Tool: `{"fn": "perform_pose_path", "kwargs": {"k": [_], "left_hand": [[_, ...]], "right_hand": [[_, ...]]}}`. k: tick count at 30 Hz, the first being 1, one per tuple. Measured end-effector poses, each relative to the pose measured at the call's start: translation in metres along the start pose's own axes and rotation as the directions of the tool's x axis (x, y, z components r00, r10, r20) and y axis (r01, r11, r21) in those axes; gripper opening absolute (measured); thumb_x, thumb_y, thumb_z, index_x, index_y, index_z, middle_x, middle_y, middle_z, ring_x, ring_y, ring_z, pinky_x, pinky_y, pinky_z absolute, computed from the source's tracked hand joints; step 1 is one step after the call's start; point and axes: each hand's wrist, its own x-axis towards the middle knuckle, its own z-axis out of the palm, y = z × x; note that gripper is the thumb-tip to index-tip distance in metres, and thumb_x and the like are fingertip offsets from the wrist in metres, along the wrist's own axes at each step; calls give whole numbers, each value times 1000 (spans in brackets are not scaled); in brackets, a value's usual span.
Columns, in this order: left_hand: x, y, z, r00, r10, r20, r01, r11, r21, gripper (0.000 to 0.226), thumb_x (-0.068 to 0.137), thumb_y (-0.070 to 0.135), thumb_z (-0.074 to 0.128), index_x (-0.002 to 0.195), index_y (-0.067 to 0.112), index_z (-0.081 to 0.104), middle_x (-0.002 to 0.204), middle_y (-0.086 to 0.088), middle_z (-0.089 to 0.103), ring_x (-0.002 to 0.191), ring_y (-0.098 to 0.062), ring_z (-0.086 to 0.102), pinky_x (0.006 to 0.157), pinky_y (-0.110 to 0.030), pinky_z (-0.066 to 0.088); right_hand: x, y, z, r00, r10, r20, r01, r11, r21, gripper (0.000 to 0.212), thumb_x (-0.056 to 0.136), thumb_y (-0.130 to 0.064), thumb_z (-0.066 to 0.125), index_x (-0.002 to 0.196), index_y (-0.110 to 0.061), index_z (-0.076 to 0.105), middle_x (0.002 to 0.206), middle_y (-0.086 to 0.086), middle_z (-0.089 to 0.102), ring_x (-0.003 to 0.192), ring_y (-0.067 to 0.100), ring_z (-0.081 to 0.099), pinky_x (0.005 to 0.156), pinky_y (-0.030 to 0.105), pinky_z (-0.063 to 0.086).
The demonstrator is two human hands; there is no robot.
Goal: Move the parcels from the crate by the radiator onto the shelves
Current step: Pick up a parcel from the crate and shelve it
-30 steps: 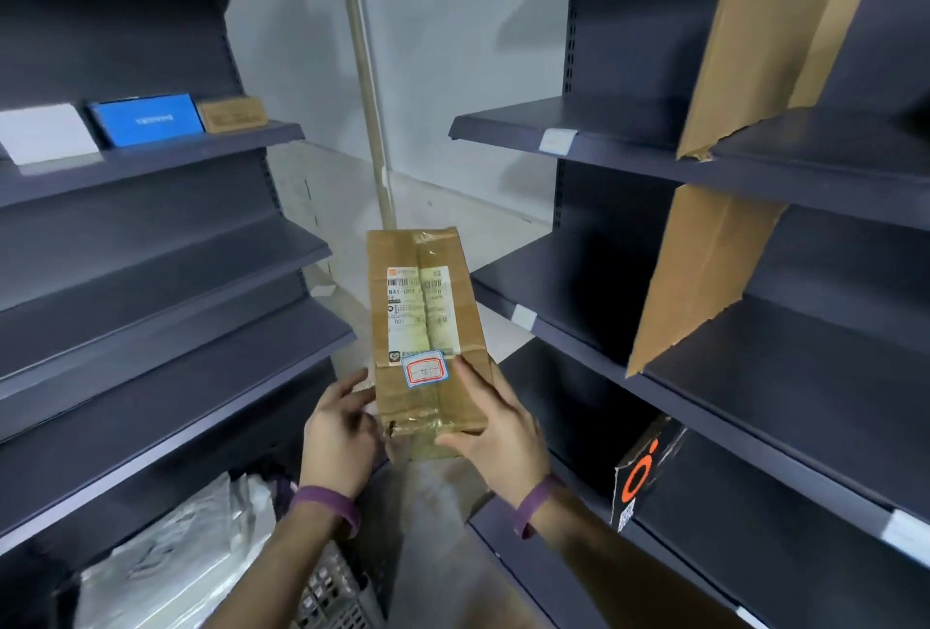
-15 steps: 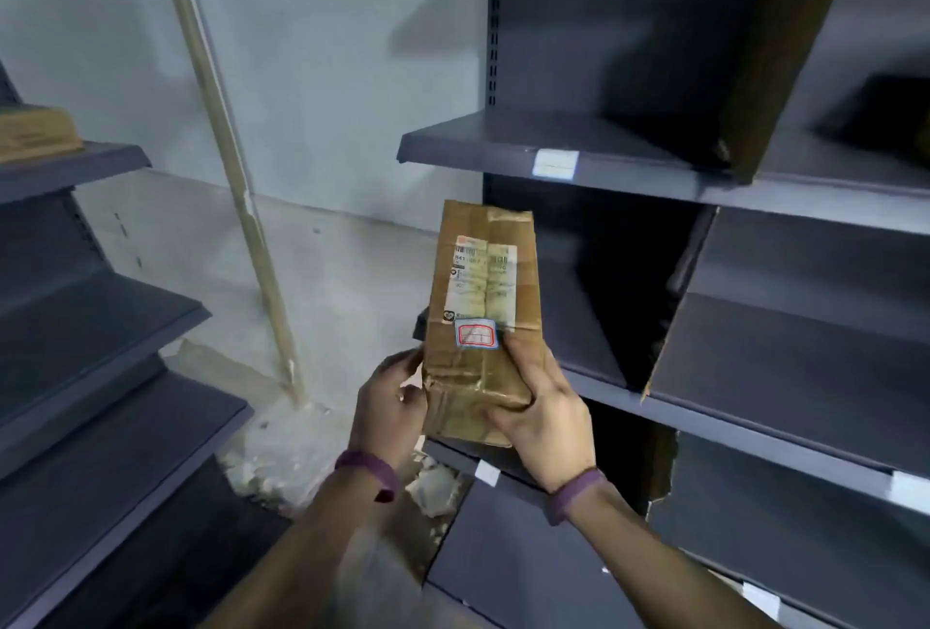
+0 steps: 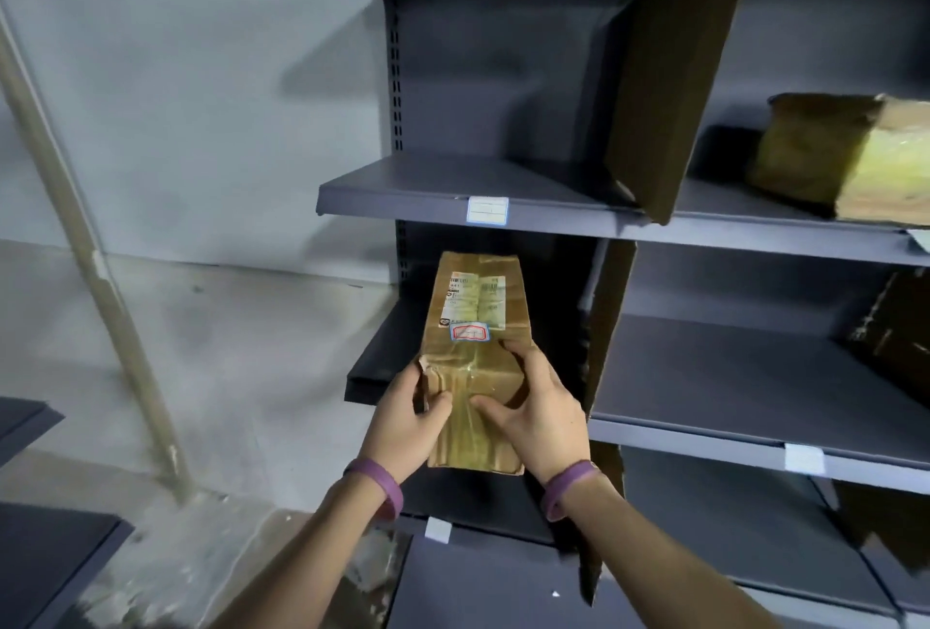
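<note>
A long brown taped parcel [image 3: 478, 326] with white shipping labels is held in front of the dark shelving unit, its far end reaching over the left bay of the middle shelf [image 3: 382, 356]. My left hand [image 3: 407, 422] grips its near left edge, thumb on top. My right hand [image 3: 538, 407] grips the near right side, fingers curled over the top. Both wrists wear purple bands. The crate is out of view.
A cardboard divider [image 3: 669, 74] stands on the upper shelf [image 3: 428, 190], and another [image 3: 606, 321] splits the middle shelf. A yellow-brown parcel [image 3: 845, 155] lies on the upper shelf at right. A pale pole [image 3: 90, 266] leans at left. A lower shelf [image 3: 483, 583] juts below my arms.
The view has swung right toward the right-hand shelving. Both hands have carried the parcel forward to the left bay of the middle shelf, the grip unchanged.
</note>
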Motion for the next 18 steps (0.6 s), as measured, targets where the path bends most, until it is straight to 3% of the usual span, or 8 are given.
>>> {"fn": "perform_pose_path", "kwargs": {"k": [4, 7, 9, 12, 16, 18], "left_hand": [[15, 1, -2, 999, 24, -26, -23, 999, 39, 40, 90, 22, 57, 127, 36, 50, 120, 17, 61, 113, 0, 55, 100, -30, 45], [15, 3, -2, 998, 48, -49, -44, 996, 84, 45, 92, 18, 55, 133, 30, 45, 128, 8, 57, 118, -9, 54, 102, -36, 45], [4, -6, -2, 998, 58, -26, -54, 986, 156, 58, 91, 17, 55, 144, 31, 33, 140, 5, 46, 125, -12, 48, 105, -35, 42], [-27, -26, -2, 993, 115, -7, -107, 944, 311, 73, 91, 20, 55, 149, 38, 13, 151, 11, 29, 137, -9, 32, 108, -25, 33], [-61, -50, 0, 982, 160, 96, -186, 895, 406, 79, 91, 16, 54, 141, 49, 2, 151, 20, 18, 142, -4, 19, 109, -10, 20], [-66, -56, 2, 977, 163, 140, -210, 858, 469, 79, 90, 15, 54, 144, 44, 5, 156, 12, 16, 144, -9, 18, 113, -21, 25]], "right_hand": [[13, -4, 5, 997, 66, 45, -70, 993, 95, 81, 76, -44, 74, 136, -48, 20, 137, -19, 49, 114, 12, 59, 83, 27, 47], [12, 0, 6, 997, 10, 73, -19, 992, 125, 99, 80, -31, 75, 146, -48, 3, 148, -18, 38, 129, 8, 46, 100, 30, 45], [0, 11, 8, 998, -48, 49, 46, 997, 57, 104, 82, -29, 74, 149, -46, -4, 154, -11, 30, 137, 11, 36, 110, 30, 37], [-31, 31, 14, 990, -133, -36, 127, 983, -134, 94, 87, -35, 68, 153, -34, 1, 159, 0, 18, 144, 20, 22, 115, 32, 24], [-72, 54, 26, 976, -213, 36, 212, 919, -332, 81, 88, -31, 66, 152, -21, 16, 157, 9, 23, 140, 31, 28, 113, 38, 27], [-84, 58, 30, 973, -208, 104, 232, 892, -388, 82, 86, -30, 69, 152, -22, 19, 157, 10, 25, 139, 34, 31, 111, 40, 31]]}}
